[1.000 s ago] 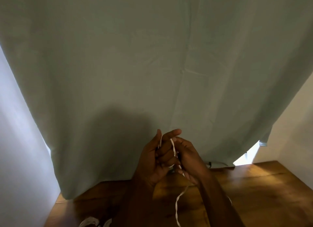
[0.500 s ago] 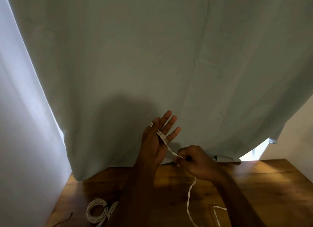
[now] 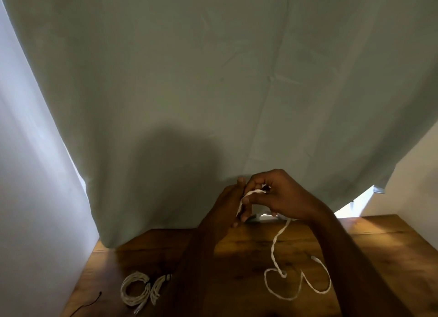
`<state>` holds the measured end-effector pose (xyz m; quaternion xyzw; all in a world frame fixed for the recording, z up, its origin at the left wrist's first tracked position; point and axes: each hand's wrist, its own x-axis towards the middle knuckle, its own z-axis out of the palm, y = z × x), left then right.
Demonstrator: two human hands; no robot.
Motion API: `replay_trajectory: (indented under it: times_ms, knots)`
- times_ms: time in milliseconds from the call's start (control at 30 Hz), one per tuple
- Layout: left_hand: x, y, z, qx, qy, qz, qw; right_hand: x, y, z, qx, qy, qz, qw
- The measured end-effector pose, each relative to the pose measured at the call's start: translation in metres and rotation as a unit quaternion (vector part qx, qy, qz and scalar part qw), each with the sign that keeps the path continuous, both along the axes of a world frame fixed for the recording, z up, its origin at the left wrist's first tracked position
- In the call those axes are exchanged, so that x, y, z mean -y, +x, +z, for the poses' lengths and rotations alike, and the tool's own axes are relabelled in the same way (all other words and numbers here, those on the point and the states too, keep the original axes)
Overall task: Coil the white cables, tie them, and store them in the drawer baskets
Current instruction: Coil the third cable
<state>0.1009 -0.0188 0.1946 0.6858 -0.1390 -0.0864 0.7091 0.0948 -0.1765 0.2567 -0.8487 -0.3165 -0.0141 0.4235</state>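
Observation:
A white cable (image 3: 275,245) hangs from my hands and trails in loose loops over the wooden table (image 3: 391,257). My left hand (image 3: 227,205) is raised with its fingers up, and turns of the cable lie around them. My right hand (image 3: 279,193) is beside it, above the table's far edge, pinching the cable where it meets the left fingers. A coiled white cable (image 3: 139,290), bound in the middle into a figure-eight, lies on the table at the lower left. No drawer or basket shows.
A grey-green curtain (image 3: 213,91) hangs close behind the table and fills most of the view. White walls stand at the left and right. A thin black tie (image 3: 87,303) lies near the table's left front corner.
My right hand rose from below the left hand to beside its fingers, carrying the cable around them. The view tilted down, showing more table, the loose loops and the coiled cable.

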Motion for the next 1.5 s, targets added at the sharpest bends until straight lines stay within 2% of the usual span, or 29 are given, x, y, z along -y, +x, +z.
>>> replay_trajectory:
  times_ms: [67, 100, 167, 267, 367, 467, 633, 767, 933, 1000, 1100, 1167, 1233, 1300, 1367, 1433, 1500]
  knots:
    - [-0.006, 0.003, -0.004, -0.116, -0.073, -0.115, 0.984, 0.002, 0.010, -0.005, 0.032, 0.011, -0.023, 0.999]
    - [-0.008, 0.005, -0.006, -0.156, -0.137, -0.190, 0.960, 0.003, 0.014, -0.009, 0.051, 0.014, -0.038, 0.998]
    - [-0.012, 0.005, -0.012, -0.185, -0.238, -0.298, 0.906, 0.005, 0.019, -0.016, 0.058, 0.046, -0.055, 0.996]
    - [-0.020, 0.002, -0.013, -0.179, -0.311, -0.371, 0.857, -0.003, 0.008, -0.025, -0.013, 0.071, -0.032, 0.997]
    - [-0.023, 0.000, -0.011, -0.170, -0.342, -0.360, 0.851, -0.013, -0.005, -0.038, -0.107, 0.147, -0.034, 0.983]
    - [-0.022, 0.002, -0.016, -0.158, -0.376, -0.307, 0.860, -0.021, -0.004, -0.045, -0.122, 0.213, -0.080, 0.966]
    - [-0.015, 0.000, -0.014, -0.144, -0.472, -0.256, 0.831, -0.029, 0.006, -0.045, -0.073, 0.230, -0.142, 0.960]
    - [-0.022, 0.001, -0.005, -0.112, -0.537, -0.216, 0.808, -0.027, 0.001, -0.056, -0.113, 0.206, -0.130, 0.963]
    - [-0.022, 0.001, 0.003, -0.071, -0.496, -0.133, 0.855, -0.028, -0.009, -0.072, -0.246, 0.208, -0.123, 0.939]
    - [-0.025, 0.006, 0.002, -0.061, -0.486, -0.087, 0.868, -0.021, -0.012, -0.078, -0.272, 0.144, -0.115, 0.945]
    - [-0.029, 0.014, 0.000, -0.044, -0.470, 0.005, 0.881, -0.011, -0.012, -0.082, -0.202, -0.027, -0.091, 0.975]
    - [-0.030, 0.018, -0.002, -0.034, -0.461, 0.041, 0.886, -0.005, -0.011, -0.082, -0.136, -0.134, -0.071, 0.979]
    - [-0.029, 0.020, -0.002, -0.017, -0.441, 0.065, 0.895, 0.001, -0.011, -0.081, -0.093, -0.201, -0.057, 0.974]
    - [-0.028, 0.024, -0.003, 0.006, -0.400, 0.086, 0.913, 0.005, -0.011, -0.074, -0.059, -0.230, -0.037, 0.971]
    - [-0.024, 0.028, -0.005, 0.035, -0.303, 0.112, 0.946, 0.002, -0.013, -0.059, -0.026, -0.237, -0.019, 0.971]
    - [-0.017, 0.027, -0.009, 0.077, -0.176, 0.114, 0.975, -0.003, -0.014, -0.040, -0.004, -0.209, -0.003, 0.978]
    - [-0.009, 0.023, -0.010, 0.103, -0.102, 0.089, 0.986, -0.005, -0.012, -0.021, 0.025, -0.167, 0.006, 0.986]
